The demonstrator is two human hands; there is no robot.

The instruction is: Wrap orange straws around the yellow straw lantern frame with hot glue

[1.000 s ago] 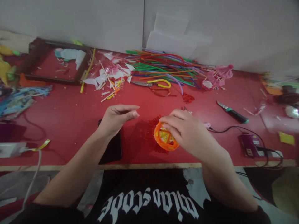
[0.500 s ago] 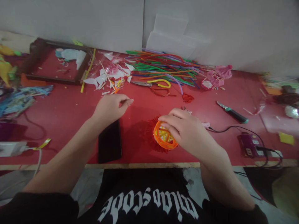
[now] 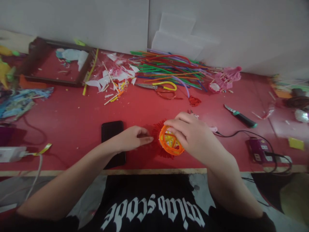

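My right hand (image 3: 193, 132) is closed on the rim of a small round craft basket (image 3: 171, 149). The basket has an orange edge and a yellow lattice inside, with red fringe (image 3: 158, 129) spreading from its left side. Just left of the fringe is my left hand (image 3: 135, 138), its thumb and fingers slightly apart and nothing visible between them. A black phone (image 3: 112, 126) lies partly under my left wrist. Beyond my right fingers, a small metal-tipped thing is partly hidden.
Colourful pipe cleaners (image 3: 169, 69) lie along the wall, with scissors (image 3: 156, 86) and red scraps (image 3: 194, 101) in front. Paper scraps (image 3: 116, 77) and a dark frame (image 3: 55, 80) are at left. A green-black knife (image 3: 241, 117) and a cabled purple box (image 3: 258, 149) are at right.
My left hand has moved down and to the right, from near the scraps to beside the red fringe. My right hand and the basket have stayed in place.
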